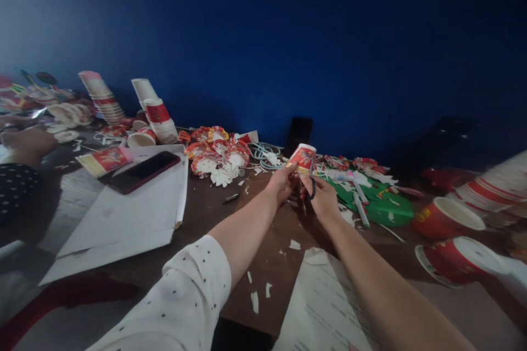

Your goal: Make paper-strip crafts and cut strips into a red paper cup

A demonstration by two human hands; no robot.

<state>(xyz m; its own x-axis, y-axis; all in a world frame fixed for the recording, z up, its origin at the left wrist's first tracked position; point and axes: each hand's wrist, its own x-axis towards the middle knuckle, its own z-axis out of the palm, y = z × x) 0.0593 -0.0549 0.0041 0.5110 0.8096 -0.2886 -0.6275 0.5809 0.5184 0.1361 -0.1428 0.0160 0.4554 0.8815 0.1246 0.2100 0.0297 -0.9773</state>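
In the head view, my left hand (282, 184) is closed on a red and white paper cup (303, 158), held up over the table. The cup's bottom is turned away and its sides are partly covered by my fingers. My right hand (323, 197) is wrapped round dark-handled scissors (313, 188), right up against the cup's right side. Most of the blades are hidden by the cup and my fingers. Small white paper scraps (295, 244) lie on the brown table (230, 225) below both hands.
Cut cup flowers (220, 153), a cable (265, 154) and a dark phone (300, 130) sit by the wall. Left are papers (123, 225), another phone (144, 171), stacked cups (160, 120) and another person's hand (31, 142). Right are markers (361, 209), green sheet (393, 211) and cups (447, 216).
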